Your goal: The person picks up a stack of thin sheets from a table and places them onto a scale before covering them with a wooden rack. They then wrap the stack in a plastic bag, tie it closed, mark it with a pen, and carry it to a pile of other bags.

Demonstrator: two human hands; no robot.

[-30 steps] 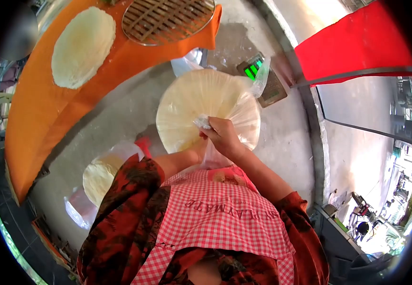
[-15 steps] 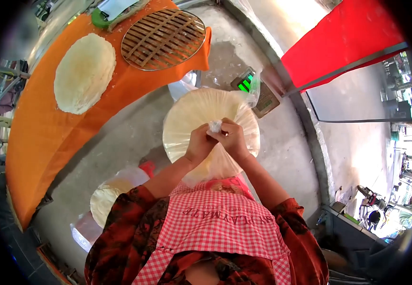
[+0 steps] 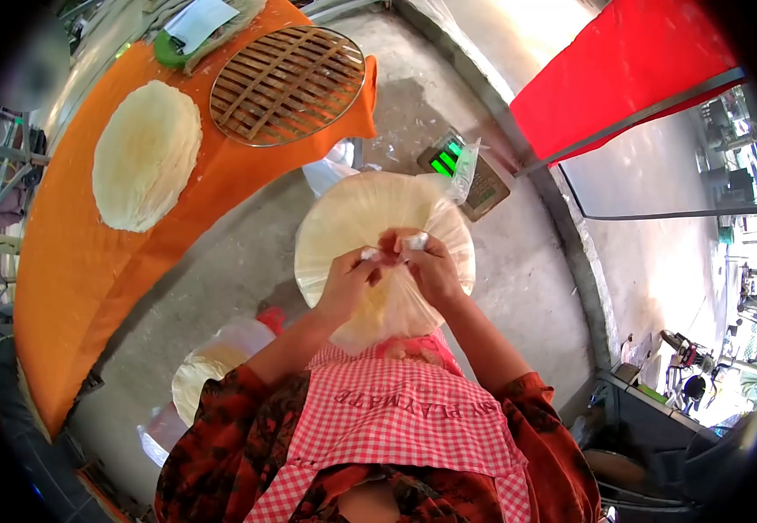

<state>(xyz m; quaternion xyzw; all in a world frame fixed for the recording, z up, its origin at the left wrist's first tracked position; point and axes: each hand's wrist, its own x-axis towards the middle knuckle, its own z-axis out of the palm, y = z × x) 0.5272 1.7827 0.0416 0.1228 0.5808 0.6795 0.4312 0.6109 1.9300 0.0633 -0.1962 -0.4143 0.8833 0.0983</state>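
Observation:
A large round pale stack, wrapped in a clear plastic bag, lies in front of my apron. Over its middle, my left hand is closed on a gathered end of the plastic. Just to the right, my right hand grips another bit of the plastic, with a white tuft at its fingers. Something reddish and blurred shows between the two hands. The bag's folds fan out from under the fingers.
An orange-covered table curves along the left, bearing a pale round stack and a round slatted rack. A scale with a green display stands beyond the bag. Another bagged stack lies at lower left.
My hands have moved apart from the single bunched knot, the left one down and leftward, the right one slightly right. The view has shifted a little.

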